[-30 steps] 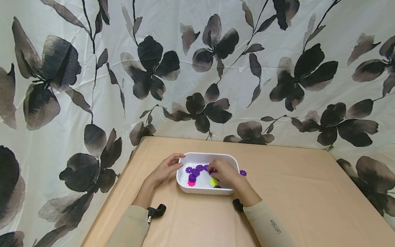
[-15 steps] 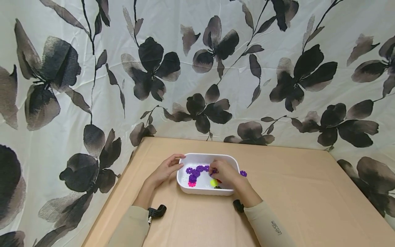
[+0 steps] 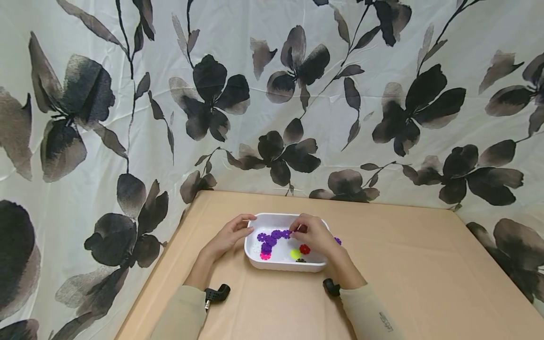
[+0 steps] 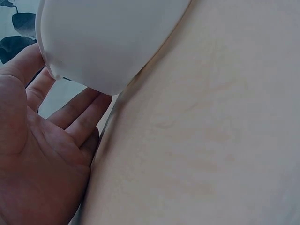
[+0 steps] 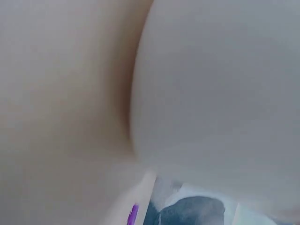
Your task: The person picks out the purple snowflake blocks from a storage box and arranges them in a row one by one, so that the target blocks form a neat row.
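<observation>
A white plastic tray (image 3: pixel 285 266) lies on the table. My left hand (image 3: pixel 229 236) touches its left end; in the left wrist view, the thumb is at the rim and the other fingers rest against the tray's outer wall (image 4: pixel 103 51). Over the tray's right half, the thumb and fingers of my right hand (image 3: pixel 314 233) pinch a purple notched plastic disc, mostly hidden by the fingertips. Several purple notched discs (image 3: pixel 270 240) cluster in the left half, reaching close to those fingertips. The right wrist view shows mainly the tray's outer wall (image 5: pixel 211 93), not the pinch.
Inside the tray are a pink disc (image 3: pixel 265 256), a yellow-green disc (image 3: pixel 295 254), a red disc (image 3: pixel 304 249) and a dark disc (image 3: pixel 300 260). One purple disc (image 3: pixel 337 241) is outside, right of the tray. A flowered cloth (image 3: pixel 272 94) hangs behind the table (image 3: pixel 403 264).
My right hand has risen slightly and shifted toward the back of the tray, uncovering the red disc. The left hand keeps its place at the tray's left end.
</observation>
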### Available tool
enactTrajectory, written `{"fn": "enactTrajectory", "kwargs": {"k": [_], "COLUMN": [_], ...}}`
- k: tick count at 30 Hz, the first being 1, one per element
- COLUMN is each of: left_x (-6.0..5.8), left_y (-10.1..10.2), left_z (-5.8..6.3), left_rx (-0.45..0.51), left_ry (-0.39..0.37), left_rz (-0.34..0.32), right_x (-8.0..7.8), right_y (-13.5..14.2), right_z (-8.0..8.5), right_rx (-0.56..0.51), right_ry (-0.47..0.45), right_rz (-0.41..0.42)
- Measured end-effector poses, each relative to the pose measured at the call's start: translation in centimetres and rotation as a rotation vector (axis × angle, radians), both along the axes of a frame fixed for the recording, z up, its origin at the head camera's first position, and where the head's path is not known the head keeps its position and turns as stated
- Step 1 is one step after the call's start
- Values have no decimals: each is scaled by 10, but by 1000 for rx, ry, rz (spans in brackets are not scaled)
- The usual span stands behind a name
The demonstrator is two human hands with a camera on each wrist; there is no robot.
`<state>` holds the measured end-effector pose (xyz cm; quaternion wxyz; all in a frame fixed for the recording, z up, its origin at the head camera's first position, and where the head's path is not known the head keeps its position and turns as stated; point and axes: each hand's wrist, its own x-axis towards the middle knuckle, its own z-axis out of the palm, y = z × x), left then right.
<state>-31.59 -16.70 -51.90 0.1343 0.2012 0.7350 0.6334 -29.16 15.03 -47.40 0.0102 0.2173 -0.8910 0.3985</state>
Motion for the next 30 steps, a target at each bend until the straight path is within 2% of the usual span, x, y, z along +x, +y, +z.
{"fn": "enactTrajectory", "kwargs": {"k": [4,8,13,16,20,27,30], "left_x": [1,1,-1,-1,-1,-2,-3], "left_y": [1,1,2,2,4,7,9], "left_z": [1,1,1,0,0,-1,-1], "left_rx": [5,6,1,-1,-3,0,1], "left_ry": [-7,-11,-3,-2,-3,-6,-6], "left_rz": [6,9,9,14,23,32,36], "right_x": [1,2,1,0,-2,-8,-11], "right_y": [13,33,63,79,100,133,143], "right_z": [6,15,19,19,17,6,0], "right_rx": [-123,-221,-262,-246,-200,-10,47], "right_ry": [63,83,109,106,69,-100,-166], "right_rz": [-59,-123,-217,-260,-277,-206,-213]}}
